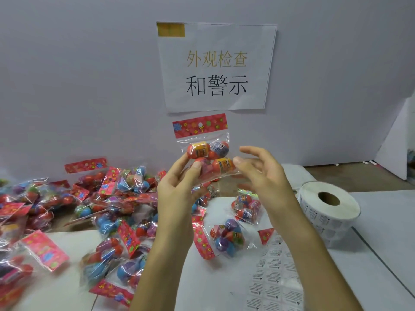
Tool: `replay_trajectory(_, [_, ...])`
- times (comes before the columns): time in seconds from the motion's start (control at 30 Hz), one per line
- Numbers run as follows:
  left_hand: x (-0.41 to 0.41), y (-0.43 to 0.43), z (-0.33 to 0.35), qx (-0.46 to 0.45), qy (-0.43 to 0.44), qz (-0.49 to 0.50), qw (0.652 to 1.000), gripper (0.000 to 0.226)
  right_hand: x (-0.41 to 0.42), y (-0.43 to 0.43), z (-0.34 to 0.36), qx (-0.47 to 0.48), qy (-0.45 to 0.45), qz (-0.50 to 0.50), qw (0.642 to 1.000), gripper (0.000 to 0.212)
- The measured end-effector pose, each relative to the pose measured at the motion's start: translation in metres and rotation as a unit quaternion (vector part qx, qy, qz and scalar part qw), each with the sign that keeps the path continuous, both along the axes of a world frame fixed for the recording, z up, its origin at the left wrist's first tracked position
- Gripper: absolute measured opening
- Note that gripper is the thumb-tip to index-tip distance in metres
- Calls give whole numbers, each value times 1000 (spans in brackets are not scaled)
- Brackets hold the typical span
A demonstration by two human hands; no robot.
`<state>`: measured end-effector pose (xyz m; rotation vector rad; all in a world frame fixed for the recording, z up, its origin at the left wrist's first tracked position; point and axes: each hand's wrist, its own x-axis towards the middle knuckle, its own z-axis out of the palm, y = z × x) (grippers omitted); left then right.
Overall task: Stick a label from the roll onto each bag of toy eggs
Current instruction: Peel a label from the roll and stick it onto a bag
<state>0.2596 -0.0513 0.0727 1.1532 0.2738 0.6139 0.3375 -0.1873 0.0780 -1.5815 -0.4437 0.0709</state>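
Left hand (177, 185) pinches a bag of orange toy eggs (208, 149) up before the wall sign (216, 68), right hand (262, 173) spread loose with its thumb at the bag's right edge, heap of bags (89, 209) lying left, label roll (330, 209) sitting right.

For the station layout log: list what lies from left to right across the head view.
pile of egg bags → left hand → held bag, pinched in that hand's grip → right hand → label roll
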Motion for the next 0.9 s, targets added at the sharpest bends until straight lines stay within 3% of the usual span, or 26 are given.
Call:
replay_trajectory(0.07, [-1,-1,0,7,7,-17,1000,32,1,0,-2,8,39,47,998,35])
replay_trajectory(0.2, [-5,0,2,26,5,-58,998,32,-3,-2,1,39,26,80,996,33])
replay_trajectory(0.33, [-10,4,4,39,0,-82,996,39,-6,-8,8,0,-5,118,993,48])
replay_trajectory(0.43, [-10,9,2,44,3,-89,995,31,-9,-11,11,-34,-36,126,991,51])
replay_trajectory(0.67, [-11,13,2,83,20,-89,992,32,-19,-30,16,-128,-78,107,983,46])
replay_trajectory(0.9, [-36,4,-13,160,91,-131,974,47,-74,-95,-16,-142,-67,59,986,23])
